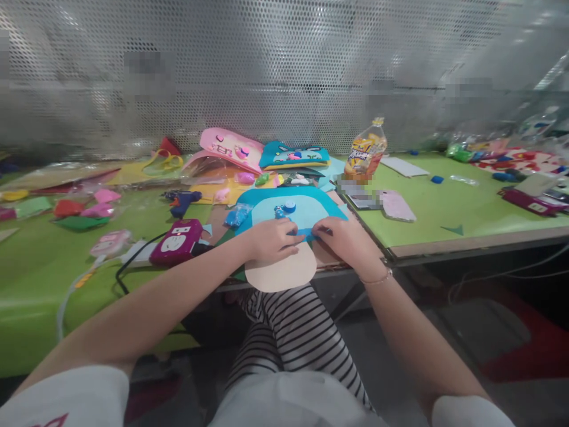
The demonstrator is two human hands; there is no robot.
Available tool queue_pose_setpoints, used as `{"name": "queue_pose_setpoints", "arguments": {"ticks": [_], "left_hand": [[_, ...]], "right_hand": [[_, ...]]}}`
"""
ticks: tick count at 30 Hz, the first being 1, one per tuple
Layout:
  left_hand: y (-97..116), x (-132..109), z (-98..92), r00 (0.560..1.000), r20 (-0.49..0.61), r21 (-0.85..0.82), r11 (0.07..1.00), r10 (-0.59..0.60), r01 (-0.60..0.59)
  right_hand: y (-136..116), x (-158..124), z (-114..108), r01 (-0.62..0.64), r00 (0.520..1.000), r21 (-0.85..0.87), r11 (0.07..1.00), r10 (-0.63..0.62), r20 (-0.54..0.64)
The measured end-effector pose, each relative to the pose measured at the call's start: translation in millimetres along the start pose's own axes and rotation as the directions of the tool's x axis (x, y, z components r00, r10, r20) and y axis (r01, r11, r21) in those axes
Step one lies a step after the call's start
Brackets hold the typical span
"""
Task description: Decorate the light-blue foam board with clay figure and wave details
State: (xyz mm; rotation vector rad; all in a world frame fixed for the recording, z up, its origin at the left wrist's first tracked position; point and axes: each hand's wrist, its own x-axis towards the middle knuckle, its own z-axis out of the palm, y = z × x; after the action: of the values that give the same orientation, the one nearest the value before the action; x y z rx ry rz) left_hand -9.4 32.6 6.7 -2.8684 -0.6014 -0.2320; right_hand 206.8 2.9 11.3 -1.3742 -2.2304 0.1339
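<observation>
A teal felt piece with a light blue inner panel [262,209] lies on the table in front of me. Below it, a cream rounded piece [282,274] hangs over the table's edge. My left hand [272,238] rests on both pieces, fingers stretched out and lying fairly flat. From the right, my right hand [341,238] bends its fingers and thumb together at a narrow blue strip [306,232] between the hands. Just above the fingers sit a small round blue piece [289,206] and a small blue shape [279,212]. My fingertips partly hide the strip.
A magenta device [176,243] with a black cable stands left of my forearm. Behind lie pink [231,148] and teal [293,155] decorated felt pieces. An orange-labelled bottle [365,151] stands back right, near a pale pink phone-like slab [398,206]. Coloured bagged scraps [84,204] cover the left.
</observation>
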Motion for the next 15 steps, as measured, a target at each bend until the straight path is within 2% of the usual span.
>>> {"name": "queue_pose_setpoints", "arguments": {"ticks": [7,9,12,15], "left_hand": [[3.4,-1.0,-0.5,0.999,-0.003,0.03,0.999,-0.042,0.042],[2.1,-1.9,0.4,0.998,-0.009,0.01,0.998,-0.056,0.057],[-0.9,-3.8,2.0,0.996,-0.03,-0.018,0.996,-0.086,0.085],[-3.3,-5.3,2.2,0.997,-0.049,-0.005,0.998,-0.06,0.06]], "right_hand": [[1.6,-7.4,1.7,0.153,0.988,-0.159,0.975,-0.147,0.05],[1.6,-13.3,2.3,0.179,0.984,-0.214,0.96,-0.178,0.025],[-0.1,-23.9,4.0,0.142,0.984,-0.27,0.952,-0.166,-0.068],[-4.9,-33.4,8.7,0.103,0.989,-0.297,0.949,-0.13,-0.071]]}}
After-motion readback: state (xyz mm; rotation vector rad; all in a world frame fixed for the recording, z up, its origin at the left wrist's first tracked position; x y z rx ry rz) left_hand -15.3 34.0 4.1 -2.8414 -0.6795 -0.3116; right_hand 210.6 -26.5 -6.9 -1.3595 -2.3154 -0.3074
